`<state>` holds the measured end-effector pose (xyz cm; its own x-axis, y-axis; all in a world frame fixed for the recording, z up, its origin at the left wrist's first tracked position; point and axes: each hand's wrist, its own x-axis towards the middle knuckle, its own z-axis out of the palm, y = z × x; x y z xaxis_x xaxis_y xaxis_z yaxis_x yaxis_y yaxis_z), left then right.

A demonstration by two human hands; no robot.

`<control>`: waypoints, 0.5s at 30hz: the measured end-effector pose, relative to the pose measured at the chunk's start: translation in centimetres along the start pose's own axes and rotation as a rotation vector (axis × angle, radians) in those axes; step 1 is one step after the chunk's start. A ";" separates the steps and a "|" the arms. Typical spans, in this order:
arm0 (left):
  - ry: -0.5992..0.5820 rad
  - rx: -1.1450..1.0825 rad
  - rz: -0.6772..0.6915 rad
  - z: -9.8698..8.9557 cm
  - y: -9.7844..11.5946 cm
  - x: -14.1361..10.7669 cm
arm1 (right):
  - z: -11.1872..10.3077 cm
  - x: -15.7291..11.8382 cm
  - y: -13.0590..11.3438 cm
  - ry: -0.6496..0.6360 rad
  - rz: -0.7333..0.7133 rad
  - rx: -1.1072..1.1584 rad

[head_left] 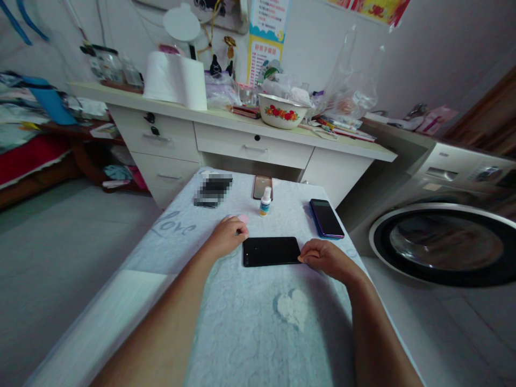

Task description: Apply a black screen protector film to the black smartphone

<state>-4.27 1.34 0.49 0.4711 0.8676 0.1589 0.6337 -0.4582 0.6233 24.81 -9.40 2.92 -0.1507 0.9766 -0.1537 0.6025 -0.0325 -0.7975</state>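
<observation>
A black smartphone (pixel 272 251) lies flat, crosswise on the cloth-covered table, in front of me. My right hand (pixel 322 258) pinches its lower right corner between thumb and fingers. Just beyond its upper left corner, my left hand (pixel 228 236) is closed with the fingers curled in; what they hold, if anything, is hidden. A small pink piece (pixel 243 219) lies by the left knuckles, partly covered by the hand. Farther back stands a small white spray bottle (pixel 265 202) with a blue and orange label.
A gold-coloured phone (pixel 263 185) lies behind the bottle. Another dark phone (pixel 326 219) rests near the table's right edge. At the back left is a pixelated item (pixel 213 191). A white desk (pixel 253 141) with a flowered bowl (pixel 282 111) stands beyond; a washing machine (pixel 443 215) is at right.
</observation>
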 end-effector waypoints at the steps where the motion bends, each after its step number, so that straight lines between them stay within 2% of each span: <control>1: -0.003 0.000 -0.002 0.0 0.0 0.0 | 0.1 0.1 0.0 0.019 -0.001 0.008; 4: -0.001 -0.002 -0.006 -0.1 0.1 0.0 | 0.6 0.6 -0.1 0.094 -0.030 -0.016; 10: 0.002 0.000 -0.003 0.1 0.0 0.0 | 1.7 1.7 -0.3 0.293 -0.135 -0.276; 15: -0.009 0.010 0.003 0.1 -0.1 0.1 | 2.4 2.5 -0.1 0.390 -0.159 -0.356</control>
<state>-4.22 1.43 0.38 0.4787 0.8644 0.1538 0.6380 -0.4628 0.6155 22.44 -7.48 1.23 -0.0006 0.9721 0.2344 0.8342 0.1297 -0.5359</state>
